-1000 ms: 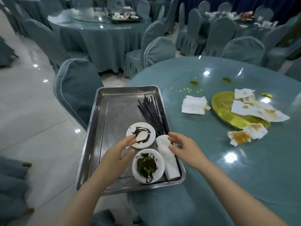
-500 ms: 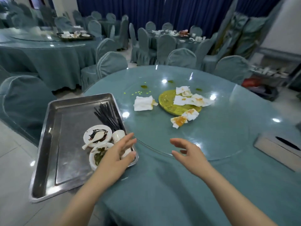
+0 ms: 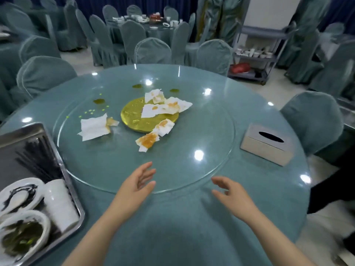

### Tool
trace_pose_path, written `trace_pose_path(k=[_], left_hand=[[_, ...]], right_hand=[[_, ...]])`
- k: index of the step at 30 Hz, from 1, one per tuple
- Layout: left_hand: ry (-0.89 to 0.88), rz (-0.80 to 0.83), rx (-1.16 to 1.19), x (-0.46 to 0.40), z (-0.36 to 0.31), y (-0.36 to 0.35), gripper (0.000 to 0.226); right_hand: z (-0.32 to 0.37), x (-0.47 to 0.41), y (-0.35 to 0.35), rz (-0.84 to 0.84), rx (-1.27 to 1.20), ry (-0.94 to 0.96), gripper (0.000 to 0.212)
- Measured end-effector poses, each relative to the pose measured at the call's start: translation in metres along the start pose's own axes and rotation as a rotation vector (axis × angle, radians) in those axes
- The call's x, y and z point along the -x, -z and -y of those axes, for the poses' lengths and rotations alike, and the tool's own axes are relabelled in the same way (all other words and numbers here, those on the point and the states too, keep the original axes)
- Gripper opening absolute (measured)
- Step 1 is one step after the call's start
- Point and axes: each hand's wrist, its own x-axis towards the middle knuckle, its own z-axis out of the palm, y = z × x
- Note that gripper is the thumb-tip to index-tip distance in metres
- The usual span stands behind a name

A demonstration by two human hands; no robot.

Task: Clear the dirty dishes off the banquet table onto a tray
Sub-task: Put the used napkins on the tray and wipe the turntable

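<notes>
Both hands empty, fingers relaxed: left hand (image 3: 136,186), right hand (image 3: 231,194). Beyond them, soiled napkins (image 3: 151,140) are lying on slick glass (image 3: 201,131); reaching risks smearing sauce.

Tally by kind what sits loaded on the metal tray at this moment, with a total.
Dirty white dishes: 2
White cup stack lying on its side: 1
Bundle of black chopsticks: 1
Total: 4 on the tray; single chopsticks are too blurred to count.
</notes>
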Motion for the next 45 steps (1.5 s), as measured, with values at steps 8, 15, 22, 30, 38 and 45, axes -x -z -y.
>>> trace_pose_path(k=[8,15,22,30,38,45], left_hand=[[0.096,-0.074,-0.032,-0.063,0.008,-0.023,0.047],[0.11,-0.145,-0.04,-0.106,0.016,0.006,0.045],[0.203,-0.196,-0.063,-0.156,0.055,0.048,0.049],[0.251,-0.196,-0.036,-0.215,0.112,0.09,0.057],[0.282,-0.171,-0.544,-0.232,0.153,0.136,0.093],[0.514,0.2,-1.047,-0.23,0.163,0.138,0.125]], right_hand=[[-0.018,-0.089,0.003,0.067,0.114,0.029,0.041],[0.014,-0.158,-0.023,0.132,0.189,0.075,0.044],[0.063,-0.233,-0.071,0.185,0.244,0.121,0.059],[0.086,-0.319,-0.119,0.173,0.241,0.097,0.102],[0.098,-0.362,-0.164,0.233,0.562,0.115,0.122],[0.088,-0.341,-0.166,0.14,0.384,0.198,0.062]])
